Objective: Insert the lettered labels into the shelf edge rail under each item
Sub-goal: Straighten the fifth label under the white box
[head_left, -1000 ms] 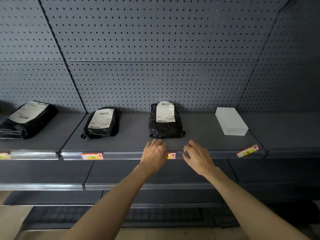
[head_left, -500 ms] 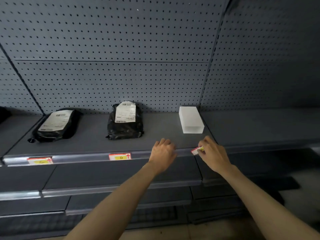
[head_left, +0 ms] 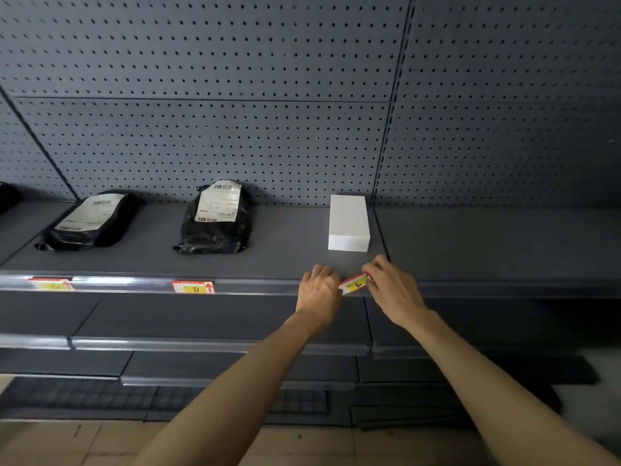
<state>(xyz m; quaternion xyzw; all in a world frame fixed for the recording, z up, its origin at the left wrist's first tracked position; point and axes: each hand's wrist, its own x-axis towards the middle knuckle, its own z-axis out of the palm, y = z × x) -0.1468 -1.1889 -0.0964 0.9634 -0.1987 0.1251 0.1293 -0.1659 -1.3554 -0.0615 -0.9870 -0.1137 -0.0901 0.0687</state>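
Backdrop: grey pegboard [head_left: 235,129], shelf [head_left: 285,260]
Hands: left hand [head_left: 317,290] and right hand [head_left: 395,294] both pinch label E [head_left: 353,284], tilted at rail [head_left: 255,286]
Behind hands: white box [head_left: 348,223]
Left of hands: two black parcels [head_left: 215,220], two seated labels [head_left: 194,286]

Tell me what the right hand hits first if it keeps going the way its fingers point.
Probably the tilted yellow and red E label it already pinches, then the left hand just beyond; depth is uncertain.

A dark pegboard back wall [head_left: 235,95] is rising behind everything, its panels dotted with small holes. Lower shelves [head_left: 201,317] are stepping out beneath, bare and grey. A tiled floor [head_left: 100,445] is showing pale at the bottom, with dark grid-patterned matting [head_left: 84,395] lying under the lowest shelf.
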